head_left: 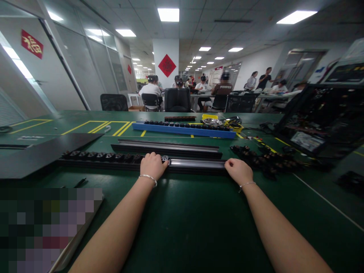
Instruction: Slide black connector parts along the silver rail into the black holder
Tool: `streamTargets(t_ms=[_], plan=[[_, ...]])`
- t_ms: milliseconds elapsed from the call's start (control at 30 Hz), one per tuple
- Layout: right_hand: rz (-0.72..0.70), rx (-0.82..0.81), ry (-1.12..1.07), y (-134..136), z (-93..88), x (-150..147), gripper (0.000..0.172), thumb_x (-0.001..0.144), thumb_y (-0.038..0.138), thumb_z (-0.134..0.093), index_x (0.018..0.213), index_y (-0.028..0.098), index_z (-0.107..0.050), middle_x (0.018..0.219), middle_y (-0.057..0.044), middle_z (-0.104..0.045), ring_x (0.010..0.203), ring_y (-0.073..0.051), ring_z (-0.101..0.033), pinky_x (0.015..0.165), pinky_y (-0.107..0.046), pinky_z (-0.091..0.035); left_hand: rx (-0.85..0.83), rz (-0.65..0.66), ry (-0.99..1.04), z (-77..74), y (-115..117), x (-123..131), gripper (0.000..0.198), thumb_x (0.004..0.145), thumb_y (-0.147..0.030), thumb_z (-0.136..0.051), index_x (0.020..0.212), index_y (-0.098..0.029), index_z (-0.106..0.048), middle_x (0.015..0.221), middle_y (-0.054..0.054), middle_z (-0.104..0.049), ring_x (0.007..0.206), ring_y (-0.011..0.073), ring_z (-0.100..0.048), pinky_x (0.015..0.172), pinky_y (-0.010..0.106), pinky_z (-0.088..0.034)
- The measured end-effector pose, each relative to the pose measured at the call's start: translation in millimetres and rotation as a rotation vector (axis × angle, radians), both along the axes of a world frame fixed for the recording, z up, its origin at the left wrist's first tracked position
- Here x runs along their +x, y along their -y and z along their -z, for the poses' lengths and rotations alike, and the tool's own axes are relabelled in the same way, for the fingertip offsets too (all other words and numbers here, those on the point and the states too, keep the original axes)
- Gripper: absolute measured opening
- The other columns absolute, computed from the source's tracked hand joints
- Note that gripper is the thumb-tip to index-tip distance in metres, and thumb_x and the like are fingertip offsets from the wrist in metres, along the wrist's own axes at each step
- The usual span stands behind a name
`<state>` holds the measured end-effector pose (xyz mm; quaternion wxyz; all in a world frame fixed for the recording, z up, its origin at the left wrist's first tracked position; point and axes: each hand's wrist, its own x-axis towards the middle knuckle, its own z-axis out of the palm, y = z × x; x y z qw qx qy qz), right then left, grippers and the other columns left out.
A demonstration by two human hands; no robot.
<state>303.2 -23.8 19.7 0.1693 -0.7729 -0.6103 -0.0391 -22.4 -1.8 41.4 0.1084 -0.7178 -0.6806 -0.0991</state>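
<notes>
A long black rail (pixel 196 170) with a shiny metal channel lies across the table before me. A row of small black parts with metal pieces (pixel 99 156) fills its left portion. My left hand (pixel 153 166) curls over the right end of that row, thumb beside a part with a silvery top (pixel 165 158); its fingertips are hidden. The bare channel stretches from there to my right hand (pixel 239 172), whose fingers are curled closed at the rail's right end. A second black rail (pixel 170 146) lies just behind, parallel to the first.
Behind the rails sits a blue strip (pixel 182 130) holding more black parts. A heap of loose black parts (pixel 264 159) lies right, near a metal dish (pixel 212 121) and a dark rack (pixel 321 117). A grey panel (pixel 42 155) is left. People sit at farther tables.
</notes>
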Motion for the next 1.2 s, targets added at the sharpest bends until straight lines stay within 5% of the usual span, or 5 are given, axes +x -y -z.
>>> streamTargets(t_ms=[1200], plan=[[0.010, -0.012, -0.008, -1.6, 0.1, 0.4, 0.029, 0.077, 0.034, -0.039, 0.067, 0.023, -0.063, 0.078, -0.003, -0.063, 0.072, -0.015, -0.052, 0.052, -0.024, -0.026, -0.061, 0.088, 0.073, 3.7, 0.5, 5.3, 0.051, 0.078, -0.058, -0.036, 0.088, -0.022, -0.071, 0.094, 0.009, -0.062, 0.093, 0.0247, -0.053, 0.083, 0.034, -0.041]])
